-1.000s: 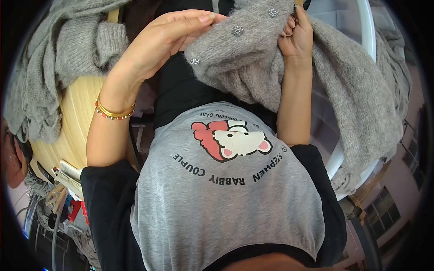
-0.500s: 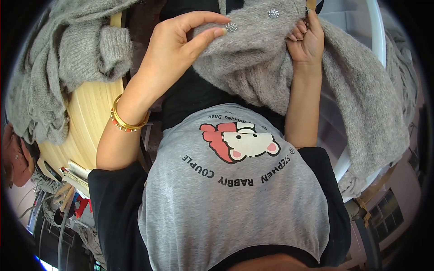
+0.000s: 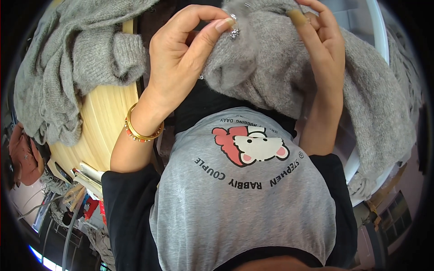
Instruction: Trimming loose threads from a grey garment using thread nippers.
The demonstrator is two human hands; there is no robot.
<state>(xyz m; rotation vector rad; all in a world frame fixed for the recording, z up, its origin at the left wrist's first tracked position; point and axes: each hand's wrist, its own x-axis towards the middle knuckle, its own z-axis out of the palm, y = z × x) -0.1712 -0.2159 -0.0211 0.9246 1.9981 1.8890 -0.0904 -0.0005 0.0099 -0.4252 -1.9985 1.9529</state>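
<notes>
A fuzzy grey knit garment (image 3: 271,49) lies across my lap, its folds running down to the right. My left hand (image 3: 185,49), with gold bangles at the wrist, is closed in a pinch on a sparkly rhinestone button (image 3: 233,18) at the knit's edge. A second sparkly button (image 3: 234,34) shows just below the fingertips. My right hand (image 3: 323,40) is raised over the garment with fingers curled. Its thumb, blurred and yellowish-tan at the tip, points toward the knit; anything held in these fingers is too hidden to make out.
More grey knitwear (image 3: 104,54) is heaped on a light wooden table (image 3: 108,104) at the left. A white plastic tub (image 3: 379,31) with a pale rim stands at the right, knit draped over it. Papers (image 3: 88,178) lie at the table's near end.
My right hand has let go of the knit edge, risen and shifted right. My left hand still pinches at a button, and the fabric near it has bunched and turned.
</notes>
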